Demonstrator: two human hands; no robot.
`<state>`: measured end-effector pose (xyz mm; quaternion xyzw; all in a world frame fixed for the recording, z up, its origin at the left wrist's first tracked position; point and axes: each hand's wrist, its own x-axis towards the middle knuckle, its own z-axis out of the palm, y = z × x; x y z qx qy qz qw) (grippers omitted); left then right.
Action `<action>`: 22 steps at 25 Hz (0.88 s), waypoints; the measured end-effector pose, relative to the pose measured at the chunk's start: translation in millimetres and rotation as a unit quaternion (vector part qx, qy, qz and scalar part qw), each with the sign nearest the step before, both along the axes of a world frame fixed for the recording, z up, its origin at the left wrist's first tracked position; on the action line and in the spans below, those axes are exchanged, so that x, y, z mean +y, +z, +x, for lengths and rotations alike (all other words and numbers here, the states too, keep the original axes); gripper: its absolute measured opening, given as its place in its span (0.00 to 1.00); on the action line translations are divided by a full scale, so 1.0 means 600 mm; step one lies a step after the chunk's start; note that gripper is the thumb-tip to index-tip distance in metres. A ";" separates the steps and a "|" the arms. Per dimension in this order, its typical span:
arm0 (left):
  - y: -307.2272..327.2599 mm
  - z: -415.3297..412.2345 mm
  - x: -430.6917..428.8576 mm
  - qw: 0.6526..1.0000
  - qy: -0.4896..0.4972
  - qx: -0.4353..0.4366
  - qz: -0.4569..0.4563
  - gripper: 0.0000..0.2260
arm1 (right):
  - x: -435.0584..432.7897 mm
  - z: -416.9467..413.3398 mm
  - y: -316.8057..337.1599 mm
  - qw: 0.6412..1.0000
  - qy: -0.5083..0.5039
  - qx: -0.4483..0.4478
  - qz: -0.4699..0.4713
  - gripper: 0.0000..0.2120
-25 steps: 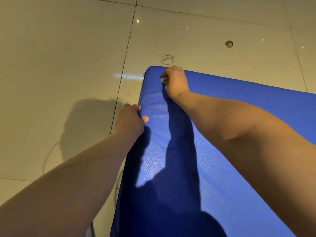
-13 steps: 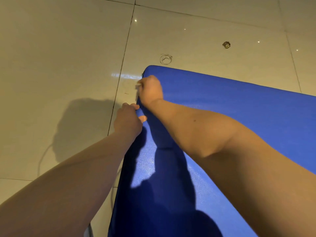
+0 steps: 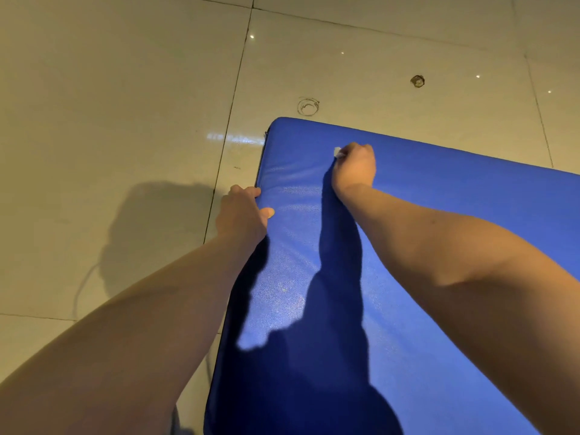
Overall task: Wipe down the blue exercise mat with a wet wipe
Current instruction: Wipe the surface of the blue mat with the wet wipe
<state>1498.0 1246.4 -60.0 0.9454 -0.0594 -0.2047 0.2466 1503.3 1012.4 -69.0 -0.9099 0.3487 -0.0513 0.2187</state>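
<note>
Our right fingers (image 3: 357, 149) were curled into a tight fist, and a scrap of white wet wipe (image 3: 337, 151) poked out at the fist's ten o'clock, pressed onto the blue exercise mat (image 3: 439, 233). The rest of the wipe was buried inside the right hand (image 3: 354, 167), so we couldn't tell how it was folded.

Over at nine o'clock, the left hand (image 3: 241, 215) gripped the mat's side edge, fingers hooked over the rim and the thumb (image 3: 268, 212) laid flat on top. That looked like our brace.

The mat itself lay flat on the glossy tiled floor (image 3: 125, 89). Its far corner sat near twelve o'clock and its body ran down to six and out past three. The wiping hand was close to the far edge, just inside that corner.

To do this stroke well, we judged the fist needed to open a little so more of the wipe met the surface. Even pressure and overlapping passes from the far edge toward six o'clock should cover it. The left hand's grip mattered, since shiny tiles could let the mat slide. Our own shadow darkened the near half, so missed patches there would be hard to spot.
</note>
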 end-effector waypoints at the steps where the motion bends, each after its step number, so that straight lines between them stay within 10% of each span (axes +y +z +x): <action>1: -0.001 -0.001 0.000 1.000 -0.002 0.004 0.005 0.25 | 0.034 0.008 -0.002 1.000 0.005 -0.007 0.010 0.12; 6: -0.014 -0.004 0.006 0.999 -0.019 -0.017 0.022 0.07 | 0.200 0.027 0.003 0.978 0.198 -0.013 0.061 0.11; 11: -0.012 -0.004 0.015 1.000 -0.014 0.013 -0.009 0.14 | 0.174 0.005 0.014 0.954 0.293 -0.004 0.069 0.09; 22: -0.008 -0.012 0.018 0.999 -0.027 0.014 0.011 0.23 | 0.003 -0.073 0.020 0.999 -0.008 0.029 0.035 0.13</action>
